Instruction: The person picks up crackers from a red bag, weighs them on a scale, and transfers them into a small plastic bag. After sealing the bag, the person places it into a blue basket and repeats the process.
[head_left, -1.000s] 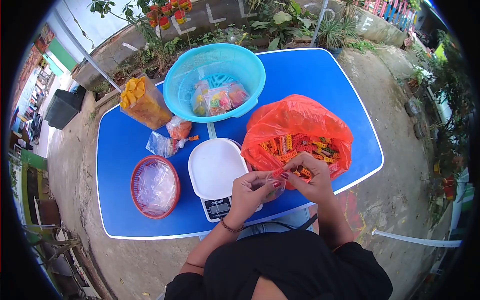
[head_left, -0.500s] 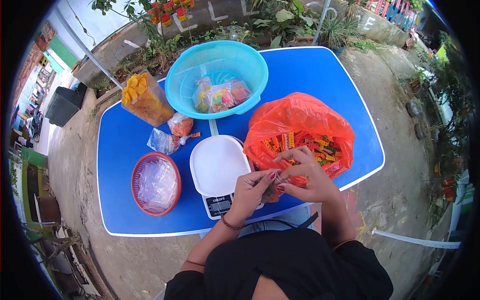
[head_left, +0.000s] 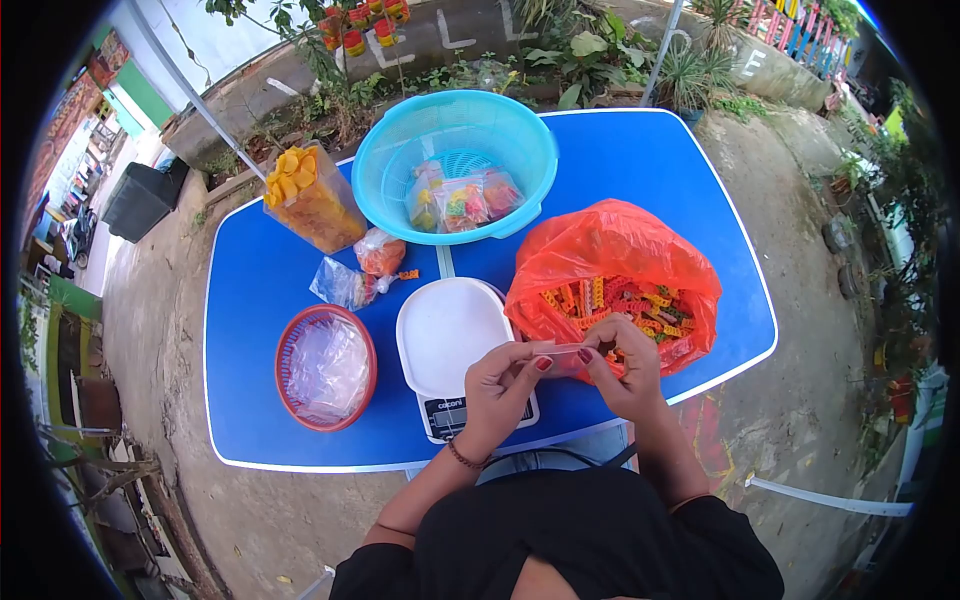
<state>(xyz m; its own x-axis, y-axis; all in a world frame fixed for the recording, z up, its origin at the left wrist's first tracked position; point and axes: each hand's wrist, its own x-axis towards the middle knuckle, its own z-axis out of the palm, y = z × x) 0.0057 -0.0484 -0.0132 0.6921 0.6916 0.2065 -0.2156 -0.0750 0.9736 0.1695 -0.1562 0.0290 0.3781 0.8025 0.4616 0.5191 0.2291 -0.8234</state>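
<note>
My left hand (head_left: 505, 388) and my right hand (head_left: 627, 372) pinch the top edge of a small clear plastic bag (head_left: 566, 359), stretched between the fingertips. Most of the bag's body is hidden, so its contents cannot be made out. Just beyond my right hand, an open red plastic bag (head_left: 620, 235) holds many colourful ridged snack pieces (head_left: 600, 292). Left of my left hand stands a white kitchen scale (head_left: 450, 335), its tray bare.
A red basket (head_left: 369, 375) of clear bags is at left. Behind it lie small plastic packets (head_left: 345, 283) and a tall bag of yellow chips (head_left: 318, 205). A turquoise basin (head_left: 390, 150) with several filled packets stands at the back of the blue table (head_left: 260, 430).
My hands have drawn the bag's top edge into a straight line, and my right fingers have lowered onto it. The whole view has shifted slightly.
</note>
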